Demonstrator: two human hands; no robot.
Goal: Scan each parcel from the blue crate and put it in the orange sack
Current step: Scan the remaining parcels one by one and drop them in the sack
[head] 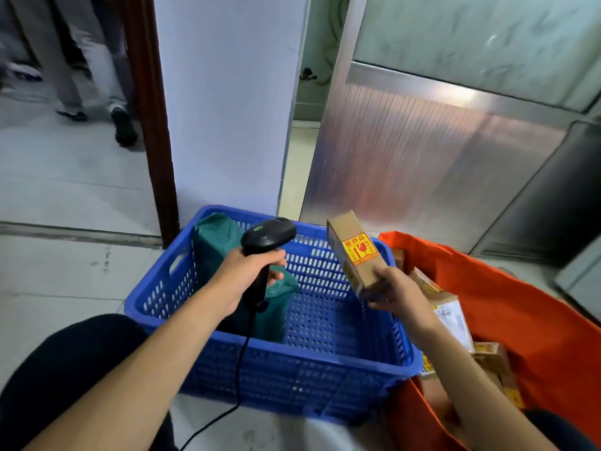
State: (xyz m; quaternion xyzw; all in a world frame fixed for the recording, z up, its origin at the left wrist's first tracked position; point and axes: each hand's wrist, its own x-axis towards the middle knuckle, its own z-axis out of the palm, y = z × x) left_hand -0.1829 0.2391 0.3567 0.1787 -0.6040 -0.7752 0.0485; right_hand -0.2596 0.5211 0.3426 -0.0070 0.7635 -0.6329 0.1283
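My left hand (247, 278) grips the handle of a black corded barcode scanner (268, 236) over the blue crate (292, 375). My right hand (395, 292) holds the lower end of a small cardboard parcel (353, 249) with a yellow and red fragile sticker, tilted above the crate's right rim. The scanner head points toward that parcel. One green wrapped parcel (224, 242) leans upright in the crate's far left corner. The orange sack (520, 314) lies open to the right of the crate, with several cardboard parcels (452, 314) inside it.
A white pillar (227, 109) and a metal door (422, 157) stand just behind the crate. A person's legs (94, 76) move across the floor at the far left. My dark-trousered knees (65, 369) frame the crate. The scanner cable (240, 369) hangs down over the crate's front.
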